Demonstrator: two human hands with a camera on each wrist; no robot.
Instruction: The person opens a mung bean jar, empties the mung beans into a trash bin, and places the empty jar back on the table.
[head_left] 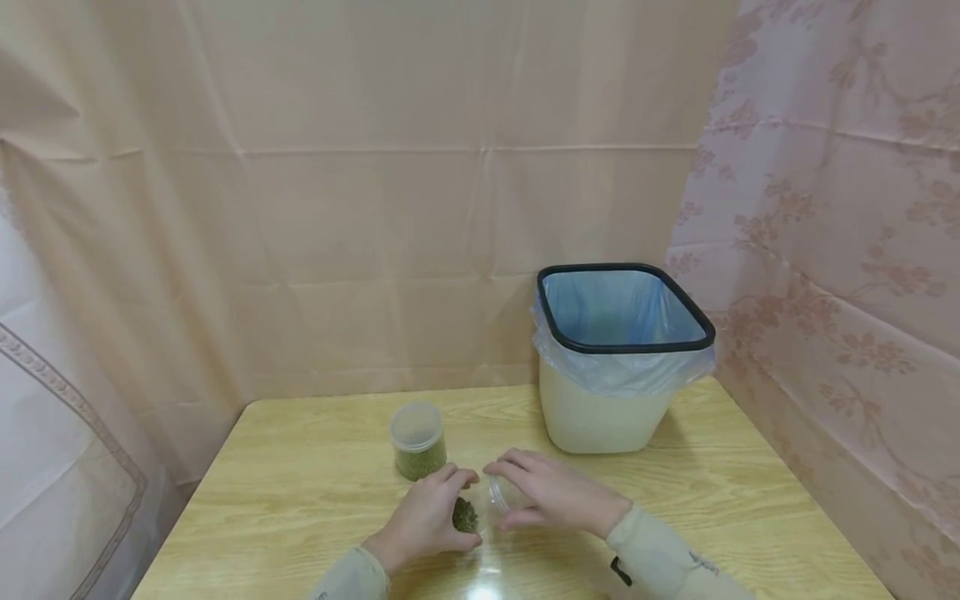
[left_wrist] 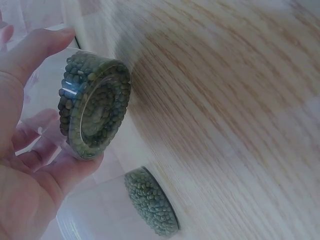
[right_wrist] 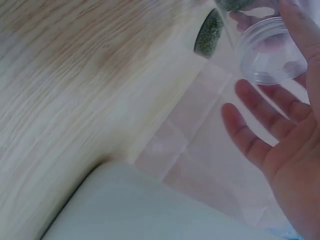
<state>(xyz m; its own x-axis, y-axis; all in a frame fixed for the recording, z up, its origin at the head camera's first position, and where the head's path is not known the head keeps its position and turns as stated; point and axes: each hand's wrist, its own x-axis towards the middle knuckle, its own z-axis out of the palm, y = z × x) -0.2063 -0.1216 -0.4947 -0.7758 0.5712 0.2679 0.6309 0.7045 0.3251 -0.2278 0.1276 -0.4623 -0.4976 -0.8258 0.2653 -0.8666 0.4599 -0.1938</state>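
Observation:
A small clear jar (left_wrist: 102,107) with green mung beans at its bottom is in my left hand (head_left: 429,518), thumb on one side and fingers on the other. It is tilted, its base toward the left and its threaded mouth (right_wrist: 272,50) toward the right. My right hand (head_left: 551,493) has its thumb and forefinger at either side of that mouth, the other fingers extended past it. Behind my left hand stands a larger clear jar (head_left: 417,442), upright and uncapped, part filled with mung beans.
A pale bin (head_left: 600,408) with a black rim and a bluish plastic liner stands at the back right of the wooden table (head_left: 300,475). Beige cloth (head_left: 375,250) hangs behind the table, and flowered pink cloth (head_left: 840,275) along the right.

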